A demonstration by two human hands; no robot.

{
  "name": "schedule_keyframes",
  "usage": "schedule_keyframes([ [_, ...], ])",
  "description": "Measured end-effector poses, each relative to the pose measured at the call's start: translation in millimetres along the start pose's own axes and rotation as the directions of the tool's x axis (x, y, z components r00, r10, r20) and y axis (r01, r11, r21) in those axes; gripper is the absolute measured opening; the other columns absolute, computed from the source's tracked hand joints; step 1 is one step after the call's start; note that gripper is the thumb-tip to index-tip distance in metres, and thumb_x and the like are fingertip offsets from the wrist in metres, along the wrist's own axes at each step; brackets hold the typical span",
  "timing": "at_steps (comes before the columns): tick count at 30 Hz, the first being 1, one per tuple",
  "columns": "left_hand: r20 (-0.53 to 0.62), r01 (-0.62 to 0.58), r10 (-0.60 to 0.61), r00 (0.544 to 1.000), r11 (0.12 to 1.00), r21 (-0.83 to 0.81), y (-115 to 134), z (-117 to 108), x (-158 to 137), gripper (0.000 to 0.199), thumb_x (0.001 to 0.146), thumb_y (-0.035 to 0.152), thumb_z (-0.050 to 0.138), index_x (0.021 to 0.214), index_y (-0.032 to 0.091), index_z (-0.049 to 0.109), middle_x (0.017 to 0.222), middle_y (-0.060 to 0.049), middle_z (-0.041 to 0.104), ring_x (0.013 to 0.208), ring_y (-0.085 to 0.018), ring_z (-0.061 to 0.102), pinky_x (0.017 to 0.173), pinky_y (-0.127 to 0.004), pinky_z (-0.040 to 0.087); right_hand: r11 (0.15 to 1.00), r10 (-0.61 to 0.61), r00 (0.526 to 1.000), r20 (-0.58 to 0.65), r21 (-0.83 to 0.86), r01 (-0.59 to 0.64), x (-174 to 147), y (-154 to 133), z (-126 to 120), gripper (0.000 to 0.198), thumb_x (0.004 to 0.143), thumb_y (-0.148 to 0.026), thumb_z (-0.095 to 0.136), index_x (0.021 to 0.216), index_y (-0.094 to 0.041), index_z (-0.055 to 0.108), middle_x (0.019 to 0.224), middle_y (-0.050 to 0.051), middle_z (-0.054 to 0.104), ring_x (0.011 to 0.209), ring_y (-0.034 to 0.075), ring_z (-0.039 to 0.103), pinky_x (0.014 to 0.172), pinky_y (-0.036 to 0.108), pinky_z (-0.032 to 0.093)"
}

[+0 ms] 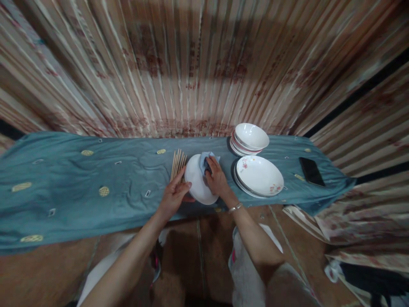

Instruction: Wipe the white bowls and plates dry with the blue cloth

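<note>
A white dish point(196, 183), a plate or shallow bowl, is tilted over the cloth-covered table near its front edge. My left hand point(175, 192) grips its left rim, thumb on the near face and fingers partly hidden behind. Against the dish's upper right, my right hand point(216, 177) presses a bunched light-blue cloth point(206, 160), fingers closed on it. Several wooden chopsticks point(177, 163) lie just left of the dish, their lower ends hidden by my left hand.
Right of my hands stands a stack of white plates point(260, 175) with floral decoration. Behind it is a stack of white bowls point(252, 135). A black phone point(312, 171) lies at the table's right end. The table point(73, 187) wears a teal patterned cover; pleated curtains point(191, 64) hang behind.
</note>
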State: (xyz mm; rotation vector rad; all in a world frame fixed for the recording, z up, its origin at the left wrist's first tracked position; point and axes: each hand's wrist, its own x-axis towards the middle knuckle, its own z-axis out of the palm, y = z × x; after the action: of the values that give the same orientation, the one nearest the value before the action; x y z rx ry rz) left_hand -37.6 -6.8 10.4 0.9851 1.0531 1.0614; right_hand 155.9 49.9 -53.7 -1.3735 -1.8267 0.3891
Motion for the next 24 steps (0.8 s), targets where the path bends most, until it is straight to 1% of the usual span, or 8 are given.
schedule_keyframes([
  [4, -0.002, 0.006, -0.006, 1.0, 1.0, -0.01, 1, 2, -1, 0.09, 0.066, 0.04, 0.08, 0.147, 0.018, 0.047, 0.076, 0.0, 0.065, 0.07, -0.017, 0.062, 0.054, -0.029, 0.059, 0.993, -0.015, 1.0, -0.026, 0.114, 0.018, 9, -7, 4, 0.057, 0.09, -0.019, 0.045, 0.147, -0.016, 0.042, 0.155, 0.014, 0.041, 0.146, 0.023, 0.035, 0.124, 0.046, 0.023],
  [9, 0.017, -0.002, 0.003, 1.0, 1.0, -0.022, -1, 3, -2, 0.089, 0.066, 0.039, 0.079, 0.147, 0.019, 0.047, 0.075, 0.0, 0.067, 0.07, -0.017, 0.062, 0.053, -0.028, 0.059, 0.975, -0.102, 0.993, -0.055, 0.192, 0.111, 14, -26, 6, 0.055, 0.092, -0.022, 0.044, 0.147, -0.018, 0.045, 0.154, 0.011, 0.044, 0.145, 0.021, 0.037, 0.124, 0.043, 0.025],
  [11, 0.013, -0.002, 0.002, 1.0, 1.0, -0.031, -3, 3, -1, 0.087, 0.066, 0.037, 0.079, 0.146, 0.02, 0.049, 0.074, 0.001, 0.066, 0.067, -0.016, 0.061, 0.053, -0.026, 0.058, 0.964, -0.158, 0.987, -0.041, 0.211, 0.163, 14, -36, 4, 0.053, 0.094, -0.022, 0.043, 0.146, -0.02, 0.046, 0.153, 0.009, 0.045, 0.145, 0.02, 0.037, 0.123, 0.042, 0.025],
  [13, 0.0, 0.0, 0.0, 1.0, 0.999, -0.035, -5, 2, 1, 0.088, 0.065, 0.035, 0.08, 0.146, 0.02, 0.049, 0.073, 0.001, 0.065, 0.065, -0.015, 0.06, 0.052, -0.027, 0.059, 0.952, -0.208, 0.978, -0.016, 0.225, 0.207, 13, -48, 0, 0.05, 0.095, -0.022, 0.043, 0.144, -0.02, 0.048, 0.152, 0.01, 0.047, 0.145, 0.02, 0.038, 0.122, 0.041, 0.027],
  [17, -0.043, 0.015, -0.017, 0.999, 0.999, -0.043, -8, 2, 2, 0.092, 0.063, 0.034, 0.081, 0.146, 0.016, 0.047, 0.078, 0.0, 0.064, 0.066, -0.016, 0.06, 0.051, -0.031, 0.061, 0.941, -0.255, 0.966, 0.043, 0.239, 0.238, 6, -66, -7, 0.043, 0.095, -0.018, 0.044, 0.136, -0.021, 0.056, 0.148, 0.01, 0.051, 0.14, 0.019, 0.044, 0.119, 0.041, 0.033],
  [19, -0.038, 0.013, -0.014, 0.999, 0.999, -0.041, -9, 2, 1, 0.084, 0.063, 0.034, 0.08, 0.141, 0.016, 0.053, 0.08, 0.0, 0.064, 0.066, -0.016, 0.061, 0.05, -0.03, 0.06, 0.938, -0.268, 0.961, 0.07, 0.247, 0.243, 0, -71, -9, 0.041, 0.094, -0.015, 0.043, 0.132, -0.022, 0.059, 0.146, 0.009, 0.053, 0.138, 0.019, 0.047, 0.118, 0.041, 0.035],
  [21, -0.01, -0.003, 0.003, 1.0, 1.0, -0.028, -8, 2, -1, 0.073, 0.065, 0.035, 0.078, 0.133, 0.017, 0.059, 0.077, 0.001, 0.063, 0.065, -0.015, 0.062, 0.049, -0.027, 0.059, 0.932, -0.284, 0.954, 0.093, 0.262, 0.252, -5, -75, -10, 0.04, 0.094, -0.013, 0.043, 0.129, -0.022, 0.06, 0.144, 0.01, 0.055, 0.136, 0.019, 0.048, 0.117, 0.041, 0.036],
  [24, 0.032, -0.023, 0.023, 0.999, 1.0, -0.012, -6, 2, -3, 0.062, 0.068, 0.037, 0.075, 0.126, 0.016, 0.062, 0.072, 0.001, 0.061, 0.065, -0.016, 0.063, 0.047, -0.024, 0.057, 0.925, -0.302, 0.946, 0.114, 0.276, 0.262, -10, -78, -10, 0.041, 0.093, -0.012, 0.043, 0.129, -0.022, 0.06, 0.144, 0.01, 0.055, 0.136, 0.018, 0.049, 0.116, 0.041, 0.037],
])
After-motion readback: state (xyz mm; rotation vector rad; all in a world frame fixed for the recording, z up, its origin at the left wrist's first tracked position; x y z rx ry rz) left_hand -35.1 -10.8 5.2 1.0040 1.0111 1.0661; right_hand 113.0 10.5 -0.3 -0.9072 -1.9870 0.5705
